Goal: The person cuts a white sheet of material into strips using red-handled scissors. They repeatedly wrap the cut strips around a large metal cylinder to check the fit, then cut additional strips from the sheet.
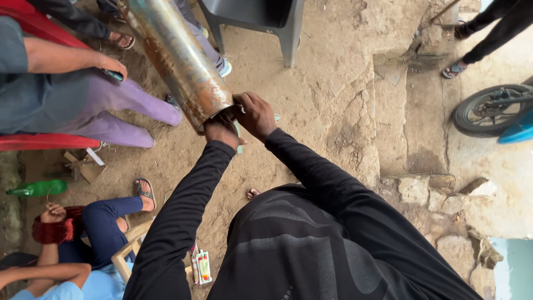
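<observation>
A long, rusty metal cylinder [177,55] slants from the top left down toward me, its open end near the middle of the view. My left hand [221,132] grips the lower rim of that end from below. My right hand [256,114] holds the rim on the right side, fingers curled over the edge. Both my arms wear black long sleeves. What is inside the cylinder's mouth is hidden by my hands.
A person in purple trousers [111,108] sits on a red chair at left. Another in blue trousers [102,222] sits lower left. A green bottle [39,189], grey plastic chair [261,22], motorbike wheel [488,108] and broken stone step [433,189] surround the dirt ground.
</observation>
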